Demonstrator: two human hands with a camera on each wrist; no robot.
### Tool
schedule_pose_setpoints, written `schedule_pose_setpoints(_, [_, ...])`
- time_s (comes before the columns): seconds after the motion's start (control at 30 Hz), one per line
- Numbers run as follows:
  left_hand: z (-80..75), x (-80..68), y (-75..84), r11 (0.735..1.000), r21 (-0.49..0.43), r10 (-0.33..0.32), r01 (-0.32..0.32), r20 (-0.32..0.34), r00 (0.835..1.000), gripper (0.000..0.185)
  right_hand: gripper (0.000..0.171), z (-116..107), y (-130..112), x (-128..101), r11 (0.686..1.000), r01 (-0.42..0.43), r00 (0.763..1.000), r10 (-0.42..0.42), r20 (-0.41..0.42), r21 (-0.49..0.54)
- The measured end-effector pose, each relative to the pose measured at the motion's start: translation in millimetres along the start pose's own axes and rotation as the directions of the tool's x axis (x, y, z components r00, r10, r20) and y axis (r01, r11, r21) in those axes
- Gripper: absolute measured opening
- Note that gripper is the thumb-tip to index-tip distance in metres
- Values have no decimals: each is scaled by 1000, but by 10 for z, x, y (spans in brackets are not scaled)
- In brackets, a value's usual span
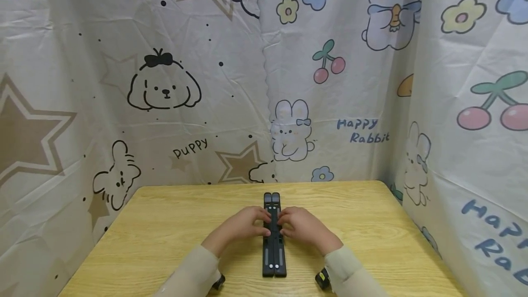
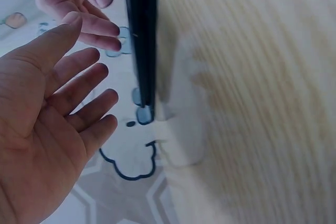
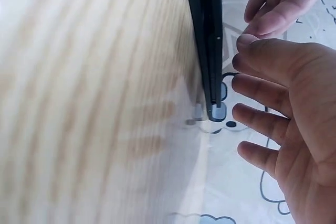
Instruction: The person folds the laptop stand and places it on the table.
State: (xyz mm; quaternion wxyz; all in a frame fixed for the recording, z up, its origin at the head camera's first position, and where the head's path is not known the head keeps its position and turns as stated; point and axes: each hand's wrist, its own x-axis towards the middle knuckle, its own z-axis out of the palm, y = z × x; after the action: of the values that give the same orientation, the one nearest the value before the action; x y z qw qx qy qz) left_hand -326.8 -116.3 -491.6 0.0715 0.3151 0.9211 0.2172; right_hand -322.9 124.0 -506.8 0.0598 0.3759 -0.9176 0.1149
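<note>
A folded black laptop stand (image 1: 269, 253), two slim bars side by side with grey pads, lies lengthwise on the table in the head view. My left hand (image 1: 247, 223) hovers at its left side, fingers loosely bent and apart from it. On the other side my right hand (image 1: 304, 224) mirrors this pose, holding nothing. In the left wrist view the left palm (image 2: 47, 114) faces the stand (image 2: 142, 35) across a gap. The right wrist view likewise shows the right hand (image 3: 299, 108) with spread fingers, clear of the stand (image 3: 210, 40).
The light wood table (image 1: 185, 223) extends to both sides of the stand. Printed curtains (image 1: 231, 104) hang behind it and at the right. Small black devices (image 1: 322, 278) sit at both wrists by the cuffs.
</note>
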Motion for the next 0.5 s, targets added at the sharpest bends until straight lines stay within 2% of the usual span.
schedule_pose_setpoints(0.3, [-60,-186,192,997,68,25,-22,-54,998,41,22,-134,-88,-174,999,-8,996,5,-93,-39])
schedule_pose_setpoints(0.5, [-91,-352,256,995,96,14,-3,-108,994,42,22,-234,-139,-289,996,-23,987,9,-158,-87])
